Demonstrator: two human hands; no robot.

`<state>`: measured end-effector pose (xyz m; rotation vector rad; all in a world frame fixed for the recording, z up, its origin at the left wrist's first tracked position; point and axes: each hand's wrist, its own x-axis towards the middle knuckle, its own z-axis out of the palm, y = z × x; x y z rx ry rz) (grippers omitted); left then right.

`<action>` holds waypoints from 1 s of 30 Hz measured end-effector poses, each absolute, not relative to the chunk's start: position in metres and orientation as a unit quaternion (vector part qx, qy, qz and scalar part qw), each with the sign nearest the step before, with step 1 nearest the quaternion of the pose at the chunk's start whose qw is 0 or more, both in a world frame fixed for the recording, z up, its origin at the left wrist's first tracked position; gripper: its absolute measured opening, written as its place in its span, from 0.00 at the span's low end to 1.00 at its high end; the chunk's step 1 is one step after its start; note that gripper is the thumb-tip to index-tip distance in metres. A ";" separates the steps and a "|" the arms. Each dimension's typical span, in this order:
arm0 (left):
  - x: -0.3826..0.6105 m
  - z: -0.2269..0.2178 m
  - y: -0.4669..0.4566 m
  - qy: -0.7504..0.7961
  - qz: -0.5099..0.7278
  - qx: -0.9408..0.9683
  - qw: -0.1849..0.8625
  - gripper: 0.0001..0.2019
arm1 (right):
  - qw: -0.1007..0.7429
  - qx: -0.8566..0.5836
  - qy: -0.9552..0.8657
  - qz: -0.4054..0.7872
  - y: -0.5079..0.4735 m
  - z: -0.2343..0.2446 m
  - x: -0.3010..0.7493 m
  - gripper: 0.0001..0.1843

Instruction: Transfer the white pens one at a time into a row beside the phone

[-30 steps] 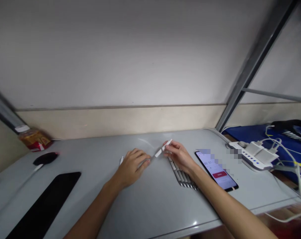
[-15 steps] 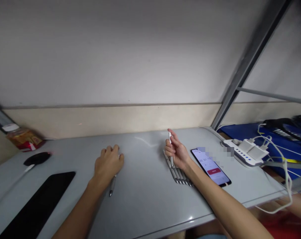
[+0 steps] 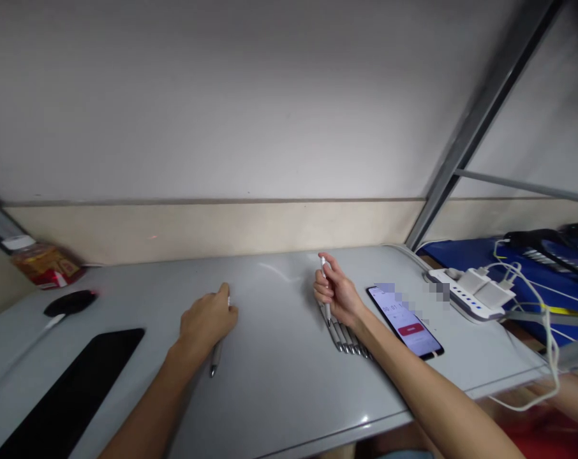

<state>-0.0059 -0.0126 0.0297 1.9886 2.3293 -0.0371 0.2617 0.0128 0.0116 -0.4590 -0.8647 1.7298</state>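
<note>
My right hand (image 3: 335,292) is closed around a white pen (image 3: 325,288), held nearly upright with its tip down over a row of several grey pens (image 3: 349,336) lying side by side on the grey table (image 3: 279,389). My left hand (image 3: 207,320) rests on the table to the left with its fingers curled over another pen (image 3: 216,357), whose tip sticks out toward me under the palm.
A lit phone (image 3: 406,320) lies just right of the pens. A white power strip (image 3: 466,292) with chargers and cables sits at the right edge. A black mat (image 3: 73,389), a black mouse (image 3: 69,301) and a red-labelled jar (image 3: 43,262) are at the left.
One second ago both hands held one pen between them at the middle. The left hand then moved left onto a pen on the table; the right hand turned its pen upright.
</note>
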 end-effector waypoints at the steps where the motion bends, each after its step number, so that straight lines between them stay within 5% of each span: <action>1: -0.005 0.030 -0.013 0.759 -0.011 0.650 0.037 0.14 | 0.544 -0.199 -0.367 0.728 0.013 0.011 0.261 0.14; 9: 0.000 0.028 -0.013 0.748 0.005 0.663 0.027 0.13 | 0.476 -0.295 -0.519 0.646 0.005 0.013 0.251 0.14; 16: 0.000 0.027 -0.015 0.741 0.013 0.670 0.030 0.12 | 0.367 -0.509 -0.741 0.239 0.018 0.001 0.266 0.15; 21: 0.002 0.029 -0.015 0.743 0.011 0.668 0.036 0.12 | 0.225 -0.559 -0.790 0.114 0.023 -0.012 0.271 0.15; 30: -0.002 0.028 -0.015 0.740 0.008 0.672 0.036 0.12 | 0.274 -0.559 -0.780 0.074 0.022 -0.005 0.271 0.13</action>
